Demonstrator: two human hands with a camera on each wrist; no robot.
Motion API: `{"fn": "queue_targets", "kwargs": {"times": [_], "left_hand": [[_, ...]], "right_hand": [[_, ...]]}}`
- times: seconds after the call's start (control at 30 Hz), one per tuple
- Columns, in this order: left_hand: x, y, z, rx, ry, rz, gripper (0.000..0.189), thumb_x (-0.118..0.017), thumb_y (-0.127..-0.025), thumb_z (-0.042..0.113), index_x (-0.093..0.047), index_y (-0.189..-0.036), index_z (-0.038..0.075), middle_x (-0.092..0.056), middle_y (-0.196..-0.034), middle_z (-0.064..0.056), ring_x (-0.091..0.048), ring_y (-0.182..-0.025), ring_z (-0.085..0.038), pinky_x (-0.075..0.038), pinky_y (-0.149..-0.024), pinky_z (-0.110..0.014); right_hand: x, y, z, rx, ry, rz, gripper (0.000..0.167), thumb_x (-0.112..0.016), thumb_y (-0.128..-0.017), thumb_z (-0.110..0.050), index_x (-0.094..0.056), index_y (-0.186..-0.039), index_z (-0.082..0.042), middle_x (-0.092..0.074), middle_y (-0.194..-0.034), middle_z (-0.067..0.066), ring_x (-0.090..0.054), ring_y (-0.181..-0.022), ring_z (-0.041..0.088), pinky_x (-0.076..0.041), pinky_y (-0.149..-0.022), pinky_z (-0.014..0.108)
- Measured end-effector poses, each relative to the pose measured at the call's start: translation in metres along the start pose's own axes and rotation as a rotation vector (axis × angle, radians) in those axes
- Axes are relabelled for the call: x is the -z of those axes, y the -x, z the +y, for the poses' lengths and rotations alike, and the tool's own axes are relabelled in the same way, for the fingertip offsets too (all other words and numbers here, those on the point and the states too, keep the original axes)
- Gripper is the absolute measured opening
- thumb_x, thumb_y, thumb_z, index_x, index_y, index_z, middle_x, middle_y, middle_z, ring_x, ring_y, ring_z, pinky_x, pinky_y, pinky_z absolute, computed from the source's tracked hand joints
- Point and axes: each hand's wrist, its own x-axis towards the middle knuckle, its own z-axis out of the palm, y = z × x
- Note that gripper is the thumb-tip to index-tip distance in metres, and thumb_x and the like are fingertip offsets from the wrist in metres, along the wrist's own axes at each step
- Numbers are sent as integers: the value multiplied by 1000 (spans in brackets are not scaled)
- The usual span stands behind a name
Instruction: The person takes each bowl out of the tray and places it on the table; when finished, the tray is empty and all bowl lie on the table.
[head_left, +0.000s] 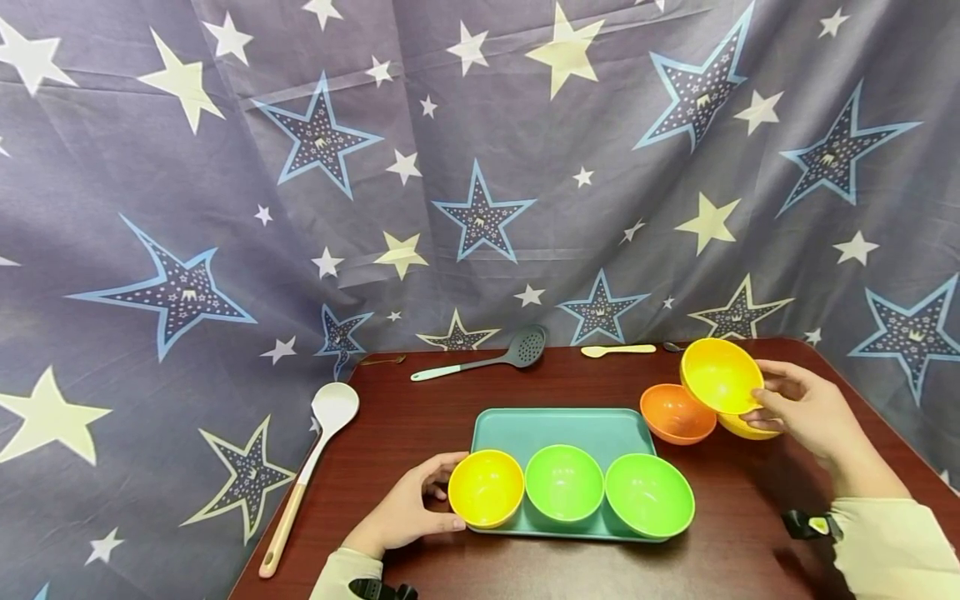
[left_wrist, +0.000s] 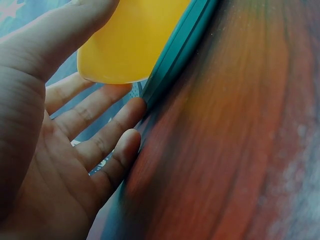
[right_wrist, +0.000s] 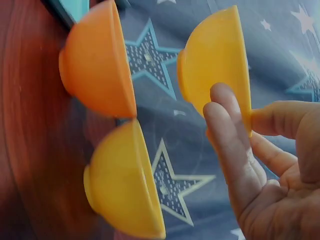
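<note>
My right hand (head_left: 806, 412) pinches the rim of a yellow bowl (head_left: 718, 371), with the thumb on the inside and fingers along its outer wall. The bowl is tilted and raised above the table. Below it stand an orange bowl (head_left: 677, 414) and another yellow bowl (right_wrist: 122, 182), side by side and partly covered by the held one in the head view. My left hand (head_left: 416, 502) is beside the left yellow bowl (head_left: 486, 489) on the teal tray (head_left: 562, 423), its relaxed fingers spread around the bowl's side. Two green bowls (head_left: 564, 483) continue the row rightward.
A white ladle with a wooden handle (head_left: 292, 508) lies along the table's left edge. Toward the back lie a grey slotted spoon (head_left: 517, 350), a small cream spoon (head_left: 618, 351) and a dark-tipped utensil (head_left: 672, 347). Star-patterned cloth (head_left: 480, 125) hangs behind the table.
</note>
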Motion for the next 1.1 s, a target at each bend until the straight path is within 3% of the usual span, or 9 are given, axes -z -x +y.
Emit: {"fn": "queue_targets", "kwargs": {"times": [0.17, 0.37, 0.77, 1.1], "left_hand": [[0, 0, 0, 6, 1, 0, 78, -89, -85, 21, -51, -153, 29, -66, -133, 3, -63, -112, -25, -55, -88, -39], [0, 0, -1, 27, -12, 5, 77, -89, -85, 23, -50, -152, 30, -66, -132, 4, -63, -112, -25, -55, -88, -38], [0, -1, -2, 32, -16, 7, 78, -89, -85, 24, -50, -153, 30, -66, -133, 5, -63, -111, -25, -55, -88, -38], [0, -1, 0, 23, -2, 7, 78, -89, -85, 22, -50, -153, 29, -66, -134, 4, -62, -112, -26, -55, -88, -38]], "right_hand": [[17, 6, 3, -10, 24, 38, 40, -64, -101, 4, -60, -132, -21, -71, -92, -4, -77, -69, 25, -62, -62, 39], [31, 11, 6, -66, 124, 121, 39, -64, -103, -4, -54, -140, -12, -70, -89, -13, -77, -68, 23, -62, -61, 37], [61, 21, 20, -114, 147, 255, 51, -56, -104, 1, -44, -153, -7, -66, -86, -24, -74, -64, 13, -61, -58, 34], [81, 28, 35, -142, 135, 293, 59, -49, -105, 3, -28, -161, 2, -61, -82, -27, -71, -60, 6, -60, -57, 31]]}}
